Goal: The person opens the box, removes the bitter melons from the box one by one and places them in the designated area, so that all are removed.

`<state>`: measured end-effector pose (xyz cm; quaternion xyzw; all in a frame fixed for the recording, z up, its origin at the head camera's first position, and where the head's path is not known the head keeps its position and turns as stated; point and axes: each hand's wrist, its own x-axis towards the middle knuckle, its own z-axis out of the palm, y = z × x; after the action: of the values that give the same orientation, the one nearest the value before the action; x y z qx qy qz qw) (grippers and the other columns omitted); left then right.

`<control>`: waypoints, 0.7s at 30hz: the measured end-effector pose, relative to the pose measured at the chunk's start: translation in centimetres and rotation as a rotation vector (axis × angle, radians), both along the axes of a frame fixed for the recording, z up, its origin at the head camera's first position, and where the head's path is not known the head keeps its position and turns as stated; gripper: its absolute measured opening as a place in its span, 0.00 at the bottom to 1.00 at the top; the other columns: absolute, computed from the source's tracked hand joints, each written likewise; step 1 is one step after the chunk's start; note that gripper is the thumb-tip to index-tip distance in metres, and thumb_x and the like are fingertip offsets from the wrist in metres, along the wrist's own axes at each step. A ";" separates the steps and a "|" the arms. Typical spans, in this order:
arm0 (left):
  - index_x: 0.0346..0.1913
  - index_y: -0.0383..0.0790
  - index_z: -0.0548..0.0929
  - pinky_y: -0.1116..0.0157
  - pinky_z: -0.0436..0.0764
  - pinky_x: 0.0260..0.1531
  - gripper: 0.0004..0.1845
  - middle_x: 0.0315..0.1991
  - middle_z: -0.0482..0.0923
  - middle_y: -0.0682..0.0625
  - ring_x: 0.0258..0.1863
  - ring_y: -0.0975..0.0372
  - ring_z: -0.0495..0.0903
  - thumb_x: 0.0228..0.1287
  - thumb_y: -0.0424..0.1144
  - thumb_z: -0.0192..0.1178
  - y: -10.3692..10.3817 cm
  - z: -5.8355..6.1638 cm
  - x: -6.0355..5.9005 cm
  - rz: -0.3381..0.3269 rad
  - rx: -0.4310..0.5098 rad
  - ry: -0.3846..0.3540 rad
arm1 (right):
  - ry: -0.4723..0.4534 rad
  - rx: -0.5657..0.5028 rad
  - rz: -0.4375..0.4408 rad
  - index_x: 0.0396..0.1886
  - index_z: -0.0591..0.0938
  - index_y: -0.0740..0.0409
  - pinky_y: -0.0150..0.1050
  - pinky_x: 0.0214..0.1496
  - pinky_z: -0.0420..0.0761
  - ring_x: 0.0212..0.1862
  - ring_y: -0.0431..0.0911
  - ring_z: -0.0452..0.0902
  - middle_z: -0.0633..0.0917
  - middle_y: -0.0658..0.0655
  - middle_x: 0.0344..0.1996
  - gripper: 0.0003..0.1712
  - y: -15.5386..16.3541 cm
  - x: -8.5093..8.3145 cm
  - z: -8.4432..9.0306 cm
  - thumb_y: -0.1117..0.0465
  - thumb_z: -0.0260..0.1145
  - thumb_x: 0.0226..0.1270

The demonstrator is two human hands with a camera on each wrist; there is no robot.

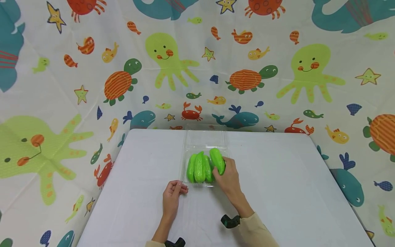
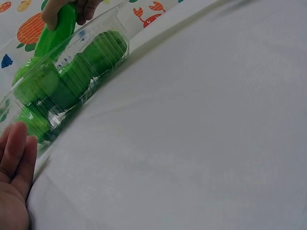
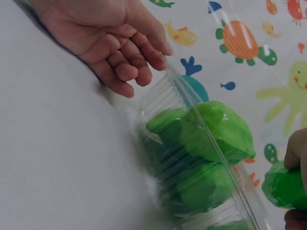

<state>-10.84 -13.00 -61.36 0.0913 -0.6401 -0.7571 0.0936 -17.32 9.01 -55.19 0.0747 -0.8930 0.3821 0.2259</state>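
Note:
A clear plastic clamshell box lies on the white table, its lid open toward the back. Several bright green ridged toy vegetables lie side by side in it. My right hand grips one more green piece at the box's right side, tilted above the others. The right wrist view shows that piece pinched beside the box rim. My left hand rests on the table at the box's front left corner, fingers loosely curled against the rim. In the left wrist view its fingers lie beside the box wall.
A sea-creature patterned cloth hangs around the back and both sides of the table. White tabletop stretches left and right of the box.

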 end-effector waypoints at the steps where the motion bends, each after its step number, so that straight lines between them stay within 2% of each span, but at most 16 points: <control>1: 0.48 0.25 0.76 0.68 0.88 0.41 0.16 0.35 0.84 0.38 0.30 0.63 0.86 0.75 0.40 0.56 0.0 0.0 0.0 0.001 -0.002 0.000 | 0.007 -0.006 -0.007 0.55 0.76 0.71 0.43 0.36 0.85 0.39 0.51 0.78 0.80 0.66 0.47 0.28 0.1 0.0 0.1 0.63 0.70 0.56; 9: 0.47 0.27 0.76 0.67 0.88 0.41 0.15 0.33 0.85 0.43 0.30 0.63 0.87 0.75 0.40 0.56 0.1 0.1 0.0 0.003 -0.010 -0.008 | 0.102 -0.052 -0.070 0.54 0.76 0.74 0.45 0.33 0.84 0.38 0.53 0.78 0.81 0.68 0.45 0.27 1.8 0.0 1.1 0.64 0.69 0.55; 14: 0.47 0.27 0.76 0.68 0.88 0.42 0.14 0.34 0.85 0.42 0.31 0.63 0.87 0.76 0.39 0.56 0.1 0.1 0.1 0.007 -0.024 -0.016 | 0.097 -0.071 -0.110 0.54 0.76 0.74 0.45 0.32 0.84 0.38 0.54 0.79 0.81 0.69 0.45 0.28 3.0 0.0 1.2 0.64 0.69 0.56; 21: 0.48 0.25 0.75 0.69 0.88 0.42 0.16 0.35 0.85 0.39 0.31 0.63 0.87 0.76 0.40 0.55 0.2 0.1 0.0 0.005 -0.029 -0.016 | 0.081 -0.088 -0.180 0.55 0.76 0.74 0.41 0.30 0.79 0.35 0.51 0.77 0.80 0.69 0.47 0.28 4.6 -0.1 0.4 0.64 0.69 0.56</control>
<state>-10.79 -12.84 -61.30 0.0977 -0.6515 -0.7468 0.0916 -17.45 13.59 -54.81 -0.0004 -0.8686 0.3958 0.2982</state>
